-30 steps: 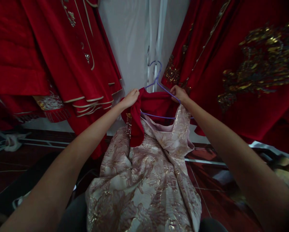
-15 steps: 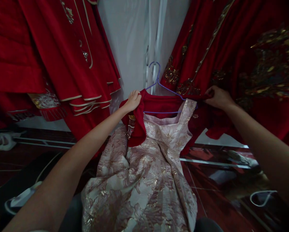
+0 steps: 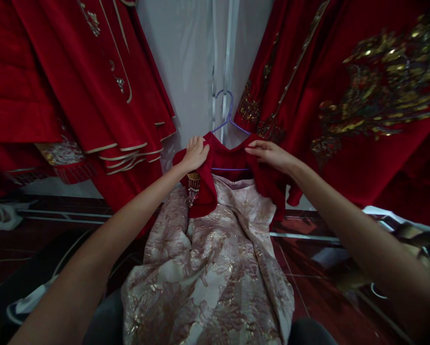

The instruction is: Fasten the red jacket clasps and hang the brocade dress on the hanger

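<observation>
A red jacket [image 3: 206, 191] with a gold beaded tassel lies over the shoulders of a pale pink brocade dress [image 3: 215, 258] on a purple hanger [image 3: 230, 112]. My left hand [image 3: 196, 153] is closed on the jacket's left shoulder, beside the neckline. At the other side of the neckline, my right hand [image 3: 267, 154] pinches the jacket's edge between thumb and fingers. The dress's right shoulder strap is covered by the red cloth. The dress skirt spreads down toward my lap.
Red garments with pale piping [image 3: 129, 120] hang at the left. A red garment with gold sequin embroidery [image 3: 376, 91] hangs at the right. Behind the hanger stands a pale wall panel [image 3: 182, 57]. Metal rails [image 3: 304, 236] run low above the dark red tiled floor.
My right hand has moved inward to the left, bringing the jacket's right side over the dress's shoulder strap. My left hand keeps its grip in nearly the same place.
</observation>
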Demonstrator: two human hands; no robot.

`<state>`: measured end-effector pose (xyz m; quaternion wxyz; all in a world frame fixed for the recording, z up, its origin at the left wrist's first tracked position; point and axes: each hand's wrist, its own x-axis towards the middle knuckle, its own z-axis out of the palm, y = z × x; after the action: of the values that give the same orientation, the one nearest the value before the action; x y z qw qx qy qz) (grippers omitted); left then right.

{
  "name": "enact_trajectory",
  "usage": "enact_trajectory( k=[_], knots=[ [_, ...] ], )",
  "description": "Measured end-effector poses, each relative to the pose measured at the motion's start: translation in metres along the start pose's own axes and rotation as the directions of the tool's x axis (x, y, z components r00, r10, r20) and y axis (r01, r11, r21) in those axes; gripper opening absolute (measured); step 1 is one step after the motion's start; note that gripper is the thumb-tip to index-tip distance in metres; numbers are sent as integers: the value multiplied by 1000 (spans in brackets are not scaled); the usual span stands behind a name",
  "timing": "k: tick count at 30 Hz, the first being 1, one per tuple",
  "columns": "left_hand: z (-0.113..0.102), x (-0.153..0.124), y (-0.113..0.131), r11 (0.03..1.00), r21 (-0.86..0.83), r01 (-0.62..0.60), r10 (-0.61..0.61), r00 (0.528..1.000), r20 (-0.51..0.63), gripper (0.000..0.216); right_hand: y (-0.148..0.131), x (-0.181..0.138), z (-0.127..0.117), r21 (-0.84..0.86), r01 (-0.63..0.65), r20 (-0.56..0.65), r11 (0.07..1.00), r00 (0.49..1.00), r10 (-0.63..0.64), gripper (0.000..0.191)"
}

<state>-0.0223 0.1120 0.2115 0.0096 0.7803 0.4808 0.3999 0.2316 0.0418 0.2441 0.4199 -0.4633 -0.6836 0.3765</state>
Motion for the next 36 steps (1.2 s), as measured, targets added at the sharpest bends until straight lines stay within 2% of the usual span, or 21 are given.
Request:
enact_trajectory(
  k=[2, 4, 8, 10, 12, 15, 19, 23, 25, 31, 36],
  knots=[
    [-3, 0, -1, 1000, 2, -3, 3, 1000, 5, 19, -6, 2, 26, 43, 21, 90, 999, 996, -25, 30],
    [-6, -4, 0, 1000, -8, -4, 4, 1000, -25, 20, -11, 1, 41, 40, 28, 120, 999, 992, -32, 29],
    [2, -33, 16, 1000, -21, -10, 7, 988, -155, 20, -7, -4, 40, 55, 17, 97, 998, 995, -22, 29],
    [15, -52, 31, 997, -77, -8, 0, 995, -105, 18, 1, -6, 36, 52, 22, 95, 998, 995, -27, 30],
    [28, -66, 46, 978, -208, -18, 17, 1000, -10, 16, 9, -6, 37, 49, 41, 93, 998, 995, -46, 31],
    [41, -70, 60, 893, -449, 32, -9, 998, 55, 14, 16, -5, 46, 60, 103, 71, 993, 992, -107, 32],
    [43, -60, 61, 705, -690, 163, -123, 987, 107, 19, 16, -6, 54, 78, 129, 45, 989, 990, -133, 34],
    [43, -59, 55, 487, -814, 316, -233, 945, 227, 23, 22, -8, 55, 133, 142, 36, 981, 988, -148, 39],
    [43, -63, 54, 413, -838, 355, -265, 928, 263, 22, 27, -8, 54, 155, 156, 32, 976, 986, -162, 38],
    [42, -66, 55, 327, -871, 367, -296, 915, 275, 21, 33, -13, 50, 206, 146, 12, 968, 988, -151, 26],
    [39, -65, 57, 306, -877, 371, -301, 911, 281, 18, 37, -16, 50, 211, 177, -38, 961, 984, -173, 25]
  ],
)
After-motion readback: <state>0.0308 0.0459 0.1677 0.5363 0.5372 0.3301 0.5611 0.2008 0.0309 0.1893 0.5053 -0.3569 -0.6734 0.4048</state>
